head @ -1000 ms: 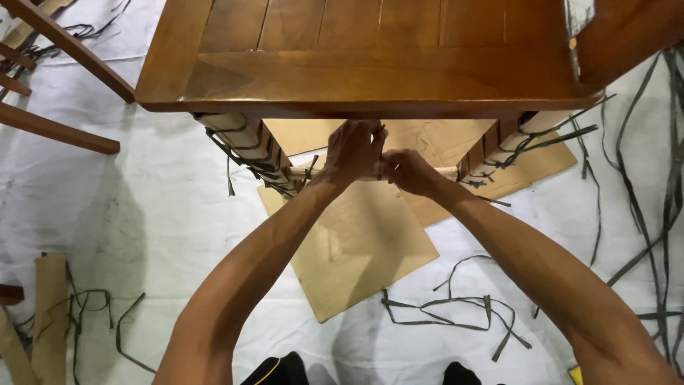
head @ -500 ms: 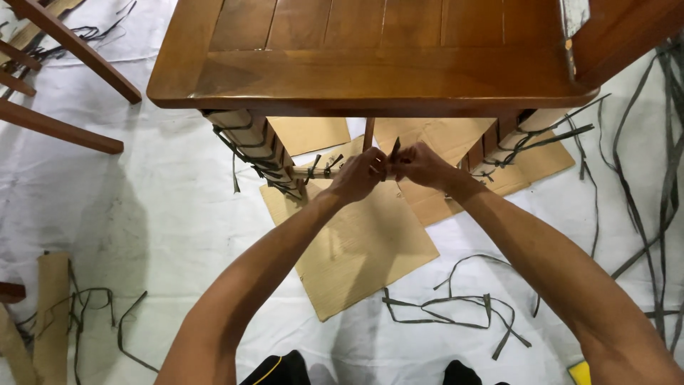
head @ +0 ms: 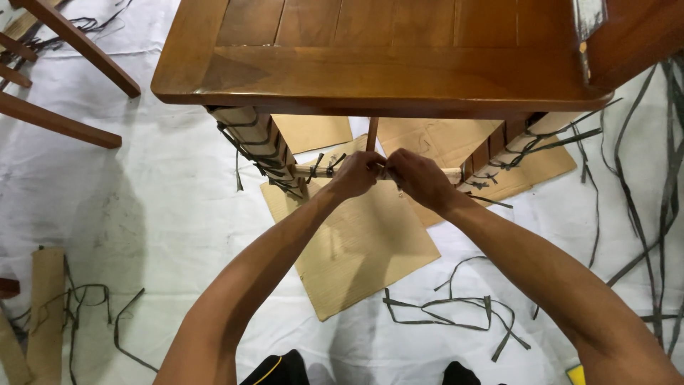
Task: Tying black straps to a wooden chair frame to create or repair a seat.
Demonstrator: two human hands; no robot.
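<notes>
A brown wooden table (head: 385,71) stands over a white floor sheet. Its two near legs, the left one (head: 260,146) and the right one (head: 513,146), are wrapped in cardboard bound with black straps. A cardboard-wrapped rail (head: 317,171) runs low between them. My left hand (head: 356,175) and my right hand (head: 417,178) meet at the middle of this rail, both closed around its wrapping with knuckles touching. A thin wooden upright (head: 371,134) rises just behind my hands. What lies under my fingers is hidden.
A flat cardboard sheet (head: 363,249) lies on the floor under my forearms, with more cardboard under the table. Loose black straps (head: 456,306) are scattered at the right and lower left. Bare wooden legs (head: 64,36) cross the upper left. A cardboard roll (head: 46,299) lies at the left edge.
Both hands have dropped from just under the tabletop edge to the low rail. My left hand's fingers, raised before, are now closed on the wrapping.
</notes>
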